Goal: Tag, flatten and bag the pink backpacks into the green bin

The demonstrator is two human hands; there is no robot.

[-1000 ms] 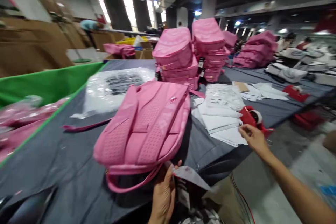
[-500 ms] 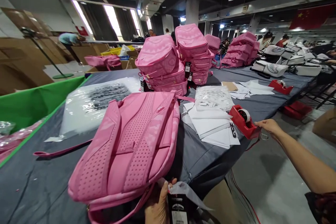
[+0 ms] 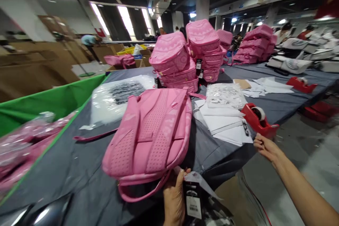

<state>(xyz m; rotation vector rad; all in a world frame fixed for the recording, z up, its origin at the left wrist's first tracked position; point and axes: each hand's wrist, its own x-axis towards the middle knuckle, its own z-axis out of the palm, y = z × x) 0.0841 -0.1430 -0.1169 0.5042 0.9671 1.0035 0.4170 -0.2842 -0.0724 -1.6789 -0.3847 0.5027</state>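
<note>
A pink backpack (image 3: 150,134) lies back side up on the grey table (image 3: 66,169), its top handle hanging over the near edge. My left hand (image 3: 174,197) is closed at that edge on a black hang tag (image 3: 194,203) and a thin plastic sheet, just under the backpack. My right hand (image 3: 266,146) hovers off the table edge, right below a red tape dispenser (image 3: 258,120), with fingers curled; whether they pinch tape is unclear. A stack of white paper sheets (image 3: 225,125) lies between backpack and dispenser.
Stacks of pink backpacks (image 3: 182,60) stand at the table's middle, more at the far right (image 3: 256,46). A clear plastic bag pile (image 3: 116,95) lies left of them. A green bin (image 3: 39,106) with bagged pink items borders the left. Another red dispenser (image 3: 302,84) sits further right.
My right hand has drawn back from the tape dispenser toward me and lower. The view swung slightly; the left hand stays on the tag under the backpack.
</note>
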